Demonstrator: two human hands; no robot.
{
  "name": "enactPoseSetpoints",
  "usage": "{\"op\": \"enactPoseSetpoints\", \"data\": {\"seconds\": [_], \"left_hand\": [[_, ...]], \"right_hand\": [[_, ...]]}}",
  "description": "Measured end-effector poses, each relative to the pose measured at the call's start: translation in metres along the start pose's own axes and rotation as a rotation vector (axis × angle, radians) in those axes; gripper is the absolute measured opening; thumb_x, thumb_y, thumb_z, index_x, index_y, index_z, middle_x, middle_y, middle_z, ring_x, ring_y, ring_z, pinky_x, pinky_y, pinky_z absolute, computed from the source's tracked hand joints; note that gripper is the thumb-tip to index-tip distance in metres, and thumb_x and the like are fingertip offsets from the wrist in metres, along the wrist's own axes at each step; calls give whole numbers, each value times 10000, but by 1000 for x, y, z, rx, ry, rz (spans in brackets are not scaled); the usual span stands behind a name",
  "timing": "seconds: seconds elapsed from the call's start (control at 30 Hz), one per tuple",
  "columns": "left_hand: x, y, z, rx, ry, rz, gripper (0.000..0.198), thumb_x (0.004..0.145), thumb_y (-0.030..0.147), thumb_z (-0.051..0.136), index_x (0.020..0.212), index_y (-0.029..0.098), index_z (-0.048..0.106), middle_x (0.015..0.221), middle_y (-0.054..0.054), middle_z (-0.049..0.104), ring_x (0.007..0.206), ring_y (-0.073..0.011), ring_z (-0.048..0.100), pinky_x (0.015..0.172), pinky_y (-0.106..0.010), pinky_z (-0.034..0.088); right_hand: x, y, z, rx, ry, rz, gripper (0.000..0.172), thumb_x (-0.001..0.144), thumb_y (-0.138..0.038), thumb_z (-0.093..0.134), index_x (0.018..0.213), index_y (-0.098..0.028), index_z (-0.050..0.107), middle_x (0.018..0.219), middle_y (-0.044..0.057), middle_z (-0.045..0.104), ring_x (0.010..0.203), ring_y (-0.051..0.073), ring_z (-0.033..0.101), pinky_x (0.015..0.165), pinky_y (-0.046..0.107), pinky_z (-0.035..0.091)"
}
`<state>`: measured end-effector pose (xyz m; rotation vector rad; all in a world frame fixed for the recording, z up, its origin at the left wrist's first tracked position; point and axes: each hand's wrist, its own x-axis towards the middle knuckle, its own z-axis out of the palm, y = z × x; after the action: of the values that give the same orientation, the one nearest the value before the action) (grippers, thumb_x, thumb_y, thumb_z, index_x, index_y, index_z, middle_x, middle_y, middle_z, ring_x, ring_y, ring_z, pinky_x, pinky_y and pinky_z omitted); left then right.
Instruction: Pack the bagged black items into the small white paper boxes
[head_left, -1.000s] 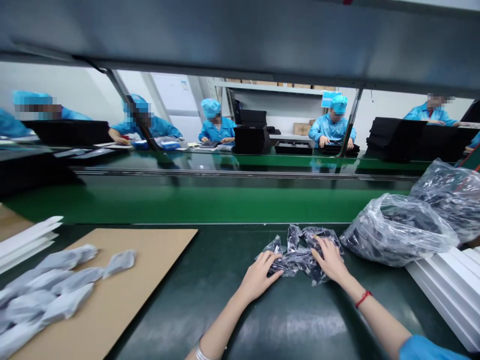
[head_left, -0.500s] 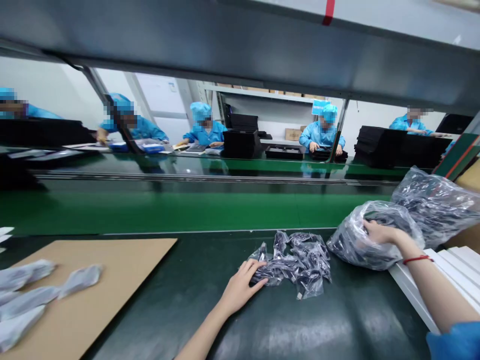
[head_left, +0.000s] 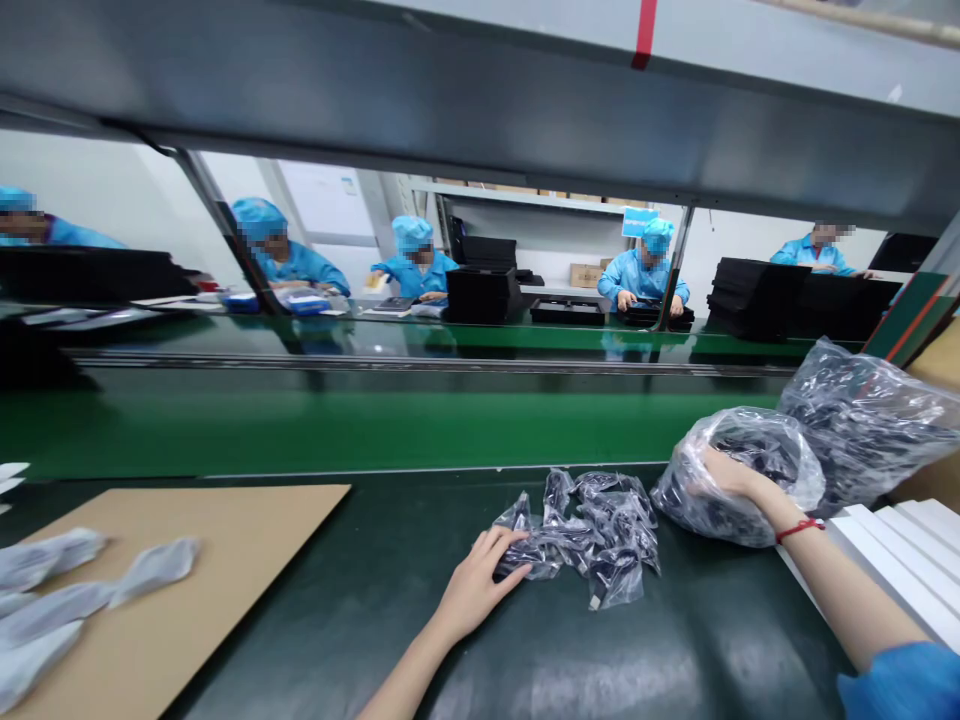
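Observation:
My left hand (head_left: 474, 588) rests at the left edge of a pile of bagged cables (head_left: 611, 525), its fingers stretched out over the nearest packets and the thumb apart. Each cable is dark and sealed in clear plastic; a pale connector tip shows at the pile's front. To the right, my right hand (head_left: 726, 472) reaches into an open clear plastic bag (head_left: 694, 510) that holds more dark cable packets. Its fingers are hidden inside, so their grip does not show. A second clear bag (head_left: 862, 420) of dark packets lies right behind it.
On the left, a brown cardboard sheet (head_left: 247, 560) bears several white wrapped packets (head_left: 154, 570). White boxes (head_left: 892, 560) stand at the right under my forearm. A green conveyor belt (head_left: 375, 430) runs across beyond the dark work surface. Co-workers sit opposite, beneath an overhead shelf (head_left: 450, 110).
My right hand has moved left and deeper into the open bag, its fingers now out of sight. My left hand stays on the pile. The view has tilted slightly.

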<state>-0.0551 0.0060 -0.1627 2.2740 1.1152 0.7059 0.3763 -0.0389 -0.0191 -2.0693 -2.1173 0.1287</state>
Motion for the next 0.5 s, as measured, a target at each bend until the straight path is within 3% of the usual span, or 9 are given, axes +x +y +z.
{"op": "enactPoseSetpoints", "data": {"seconds": [0.1,0.17,0.23,0.37,0.43,0.5], "left_hand": [[-1,3,-1,-14,-5,-7,309,913,404,584,1216,341,588,1188,-2,594,1160,-235,566,998,-379,486],[-1,4,-3,-20,-11,-9,316,915,399,581,1225,334,582,1192,-8,594,1165,-238,559,1004,-385,481],[-2,4,-4,-23,-15,-9,322,915,395,582,1231,331,581,1190,-11,596,1163,-236,558,1003,-380,481],[-1,4,-5,-25,-19,-5,310,913,400,587,1215,329,591,1173,-12,601,1140,-234,566,999,-380,483],[0,4,-4,-28,-23,-6,312,913,409,585,1215,328,590,1167,-17,602,1131,-240,569,992,-392,486],[1,4,-4,-34,-30,-9,316,915,413,579,1220,330,586,1166,-19,601,1134,-246,567,989,-400,487]], "right_hand": [[-12,-5,0,46,55,18,334,939,-406,594,1162,-158,609,1157,69,633,1014,179,629,896,398,544],[-20,-5,-8,79,159,67,316,937,-409,595,1121,-154,618,1108,60,642,976,168,632,874,381,545],[-26,-2,-28,120,315,152,281,938,-410,592,1053,-156,626,1029,44,646,894,140,626,814,335,544],[-37,-9,-93,209,744,315,192,875,-348,612,871,-163,561,789,2,574,681,102,517,644,257,448],[-44,-30,-119,250,917,294,161,818,-313,603,873,-191,513,796,6,548,684,107,486,635,254,406],[-48,-63,-126,286,956,206,187,769,-310,600,887,-215,489,788,-8,530,658,102,461,615,245,380]]}}
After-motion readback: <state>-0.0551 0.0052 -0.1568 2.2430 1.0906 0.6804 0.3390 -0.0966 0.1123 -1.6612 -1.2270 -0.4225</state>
